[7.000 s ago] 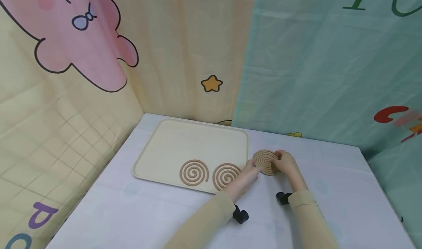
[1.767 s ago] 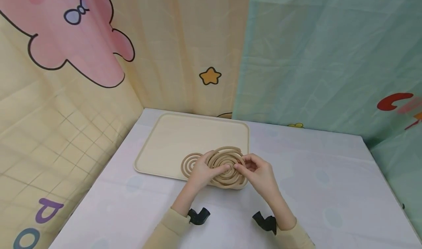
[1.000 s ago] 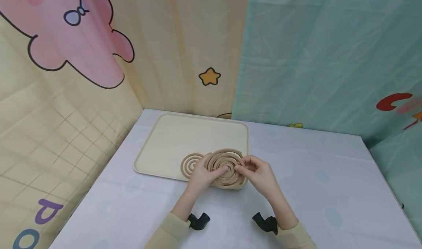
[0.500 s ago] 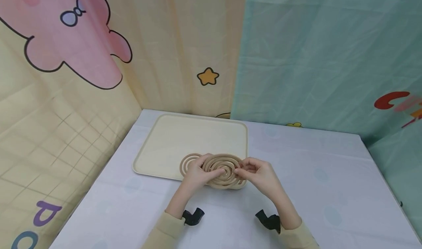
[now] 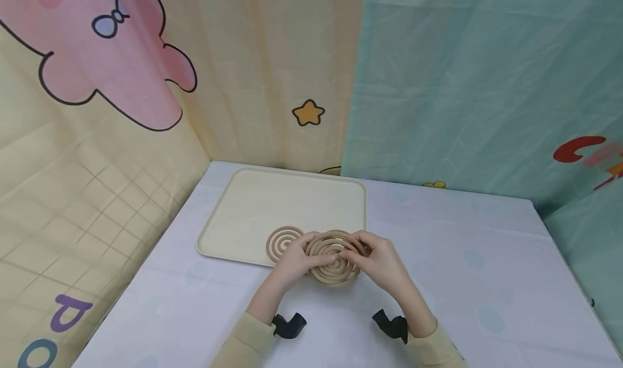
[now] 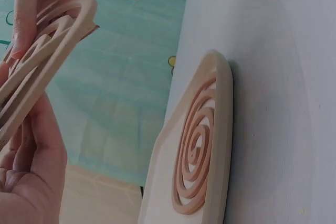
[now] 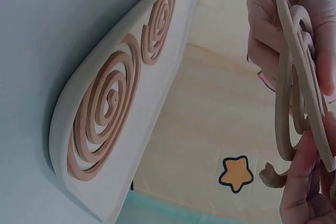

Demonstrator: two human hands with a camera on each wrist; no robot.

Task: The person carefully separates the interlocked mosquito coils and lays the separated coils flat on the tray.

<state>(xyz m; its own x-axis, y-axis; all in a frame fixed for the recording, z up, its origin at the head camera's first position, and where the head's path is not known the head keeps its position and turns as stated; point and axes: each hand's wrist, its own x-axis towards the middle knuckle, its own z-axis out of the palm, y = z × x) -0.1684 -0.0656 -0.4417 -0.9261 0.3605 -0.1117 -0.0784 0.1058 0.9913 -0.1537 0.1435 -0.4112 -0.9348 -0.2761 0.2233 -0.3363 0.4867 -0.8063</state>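
Observation:
Both hands hold a mosquito coil pair [image 5: 336, 274] over the front right corner of a cream tray [image 5: 292, 195]. My left hand [image 5: 291, 261] grips its left side, thumb lying across the face. At the right edge, my right hand [image 5: 382, 262] pinches the strands between thumb and fingers. In the right wrist view the held coils [image 7: 284, 98] are raised off the tray, their strands splayed at different angles. Below them, a reddish-brown mosquito coil [image 7: 112, 103] lies flat in the tray. Another coil [image 5: 269, 243] lies to its left, partly behind my left hand in the head view.
The tray sits on a table with a white cloth [image 5: 462, 260]. Printed curtains [image 5: 462, 86] rise behind and to the left. A black wrist mount [image 5: 289, 326] sits by the left cuff, and another mount [image 5: 391, 326] by the right.
Seven seconds ago the pair was a tight flat disc right of the tray; now it is over the tray, strands spread. In the last half second, the right hand shifted slightly left.

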